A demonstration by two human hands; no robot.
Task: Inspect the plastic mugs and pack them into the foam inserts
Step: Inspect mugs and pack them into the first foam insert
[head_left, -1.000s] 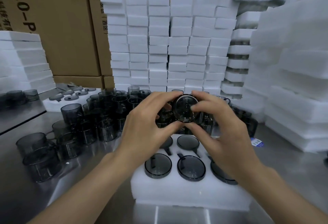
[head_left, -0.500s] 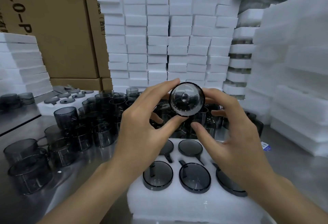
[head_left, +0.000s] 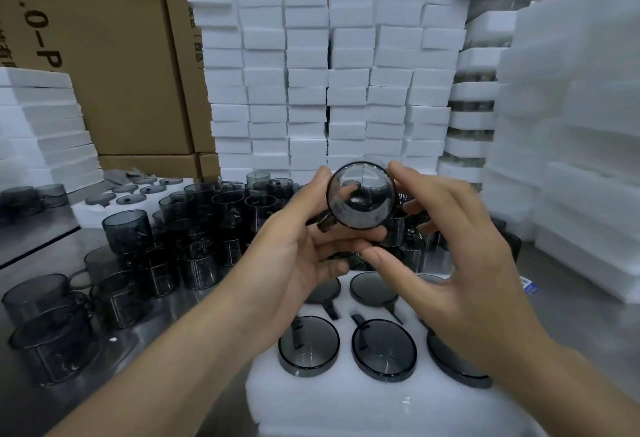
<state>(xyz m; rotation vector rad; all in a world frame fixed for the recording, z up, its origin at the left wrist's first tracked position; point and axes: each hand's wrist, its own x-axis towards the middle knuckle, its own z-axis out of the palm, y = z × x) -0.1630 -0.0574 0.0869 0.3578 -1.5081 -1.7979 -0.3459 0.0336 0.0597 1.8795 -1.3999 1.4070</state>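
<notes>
A smoky grey translucent mug (head_left: 360, 196) is held up at the middle of the view, its round end facing me and its handle poking out at the lower left. My left hand (head_left: 294, 242) grips it from the left, thumb under it. My right hand (head_left: 460, 263) pinches it from the right, index finger on the upper rim and thumb just below. Under my hands lies a white foam insert (head_left: 346, 405) with several grey mugs (head_left: 383, 350) seated in its round pockets; my right hand hides some of them.
Several loose grey mugs (head_left: 156, 249) crowd the metal table (head_left: 41, 235) at left and behind my hands. Another filled foam insert (head_left: 86, 215) lies at back left. Foam block stacks (head_left: 329, 73) rise behind and at right (head_left: 571, 166), before cardboard boxes (head_left: 104, 55).
The mug rose from just above the insert to a higher spot. It has since been turned in my fingers, so its handle now shows at the lower left.
</notes>
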